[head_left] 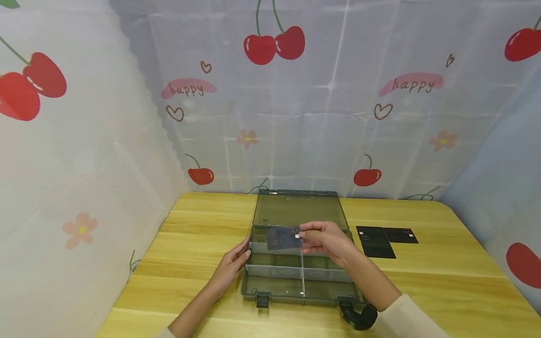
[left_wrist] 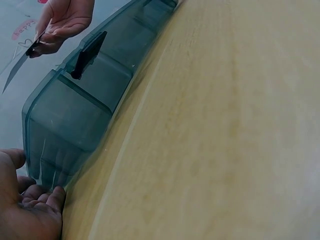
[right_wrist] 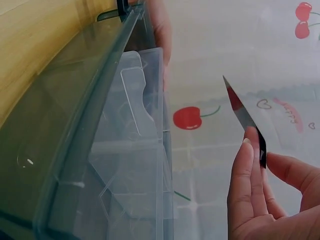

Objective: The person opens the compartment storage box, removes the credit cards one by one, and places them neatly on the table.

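A dark card marked "VIP" [head_left: 281, 238] is held up above the open storage box. My right hand [head_left: 327, 240] pinches its right end between thumb and fingers; the right wrist view shows the card [right_wrist: 243, 119] nearly edge-on. The box [head_left: 287, 299] is dark, see-through plastic, with pale dividers [head_left: 274, 271] forming several compartments. Its lid [head_left: 300, 209] leans back at the far side. At the box's left wall, my left hand [head_left: 230, 264] grips the side, thumb by the rim and fingers curled lower down [left_wrist: 37, 210]. The card and right hand partly hide the rear compartments.
On the wooden table [head_left: 203, 225], three dark cards [head_left: 379, 249] lie right of the box. A latch [head_left: 263, 300] and a black handle [head_left: 359, 319] stick out from the box's front. Cherry-printed cloth [head_left: 279, 117] encloses the back and sides.
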The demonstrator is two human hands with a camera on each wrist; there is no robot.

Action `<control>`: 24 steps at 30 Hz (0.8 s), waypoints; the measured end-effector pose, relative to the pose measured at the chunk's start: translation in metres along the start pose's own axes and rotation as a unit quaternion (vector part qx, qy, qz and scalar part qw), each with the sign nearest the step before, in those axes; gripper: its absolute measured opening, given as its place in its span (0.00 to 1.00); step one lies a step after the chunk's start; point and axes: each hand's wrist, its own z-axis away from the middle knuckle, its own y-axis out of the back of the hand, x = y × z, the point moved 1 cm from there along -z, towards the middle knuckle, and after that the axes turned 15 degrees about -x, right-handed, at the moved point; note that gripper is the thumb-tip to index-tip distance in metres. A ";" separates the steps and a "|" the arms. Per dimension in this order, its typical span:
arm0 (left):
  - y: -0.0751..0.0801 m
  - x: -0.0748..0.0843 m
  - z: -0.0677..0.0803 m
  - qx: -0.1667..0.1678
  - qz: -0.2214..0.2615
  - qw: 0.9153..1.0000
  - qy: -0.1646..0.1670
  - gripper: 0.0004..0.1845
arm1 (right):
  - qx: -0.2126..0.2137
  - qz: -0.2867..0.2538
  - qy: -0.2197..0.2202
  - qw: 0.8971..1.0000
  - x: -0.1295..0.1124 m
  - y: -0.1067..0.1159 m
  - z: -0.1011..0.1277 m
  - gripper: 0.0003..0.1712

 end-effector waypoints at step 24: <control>0.000 -0.001 0.000 -0.005 -0.008 1.000 -0.009 0.30 | 0.032 -0.002 0.031 0.999 -0.003 0.029 0.035 0.29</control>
